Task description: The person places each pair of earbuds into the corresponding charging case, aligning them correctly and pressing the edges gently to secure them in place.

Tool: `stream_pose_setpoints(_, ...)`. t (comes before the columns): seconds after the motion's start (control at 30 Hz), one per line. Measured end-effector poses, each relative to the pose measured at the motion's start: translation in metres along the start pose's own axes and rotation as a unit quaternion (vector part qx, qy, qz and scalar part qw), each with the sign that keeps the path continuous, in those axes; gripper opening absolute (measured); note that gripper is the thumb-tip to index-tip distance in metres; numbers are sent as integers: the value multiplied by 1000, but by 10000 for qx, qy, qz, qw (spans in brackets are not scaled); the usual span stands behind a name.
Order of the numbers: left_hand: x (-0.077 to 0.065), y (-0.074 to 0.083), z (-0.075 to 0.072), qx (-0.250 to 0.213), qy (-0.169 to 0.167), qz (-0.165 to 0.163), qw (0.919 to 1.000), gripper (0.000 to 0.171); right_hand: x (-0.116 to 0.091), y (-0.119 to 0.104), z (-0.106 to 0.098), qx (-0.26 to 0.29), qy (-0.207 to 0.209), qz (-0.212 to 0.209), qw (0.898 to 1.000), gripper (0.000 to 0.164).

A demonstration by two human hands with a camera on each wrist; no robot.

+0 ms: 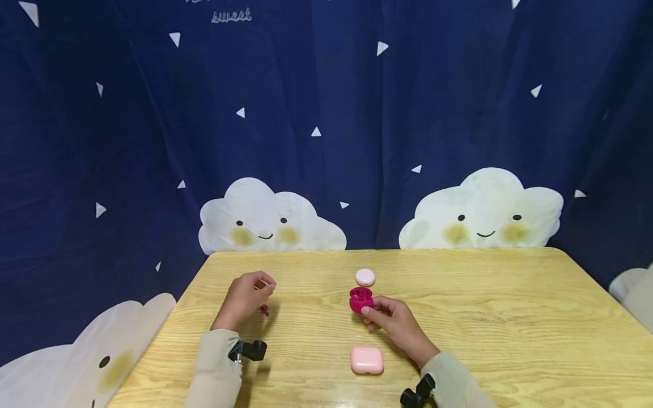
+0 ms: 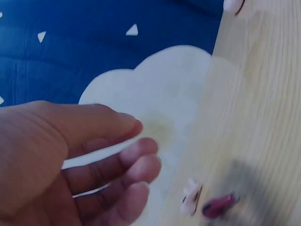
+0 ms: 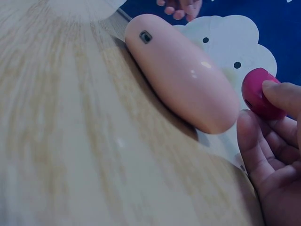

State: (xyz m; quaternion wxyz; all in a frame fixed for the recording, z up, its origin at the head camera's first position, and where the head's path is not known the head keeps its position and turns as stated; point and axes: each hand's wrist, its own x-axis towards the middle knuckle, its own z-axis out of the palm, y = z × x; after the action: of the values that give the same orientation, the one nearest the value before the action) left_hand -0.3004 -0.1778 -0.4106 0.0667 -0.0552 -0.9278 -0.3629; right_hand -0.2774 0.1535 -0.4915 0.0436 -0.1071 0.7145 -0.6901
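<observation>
My right hand [image 1: 400, 326] holds a magenta earbud case [image 1: 361, 301] by its side, thumb in front and fingers behind; its lid stands raised. In the right wrist view the magenta case [image 3: 260, 94] sits between thumb and fingertips. My left hand [image 1: 247, 297] hovers over the left of the table, fingers loosely bent. Nothing shows between its thumb and fingertips in the left wrist view. Below these fingers lie a magenta earbud [image 2: 218, 205] and a pale pink earbud [image 2: 190, 197], side by side on the wood. The head view shows the magenta earbud [image 1: 264, 309] beside the left hand.
A pink rectangular earbud case [image 1: 367, 360] lies closed near the table's front, left of the right forearm. A pale round case [image 1: 365, 277] lies behind the magenta one. The wooden table [image 1: 490, 317] ends at a dark blue curtain [image 1: 316, 85] with clouds.
</observation>
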Motion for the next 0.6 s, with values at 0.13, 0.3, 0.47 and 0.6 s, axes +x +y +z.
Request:
stream_pose_setpoints(0.13,0,-8,-3,459,78,-36,9989,6,1,0,-2,-12,-49,16,10000,28)
stream_pose_setpoints(0.3,1,-16,-1,575,30,-186,9982,4,1,0,-2,10,-50,-3,10000,27)
stream_pose_setpoints(0.47,0,-19,0,616,-49,-405,9973,4,0,0,0,8,22,19,10000,28)
stream_pose_setpoints(0.6,0,-21,1,699,-135,-563,9959,6,-2,-6,1,48,7,37,10000,27)
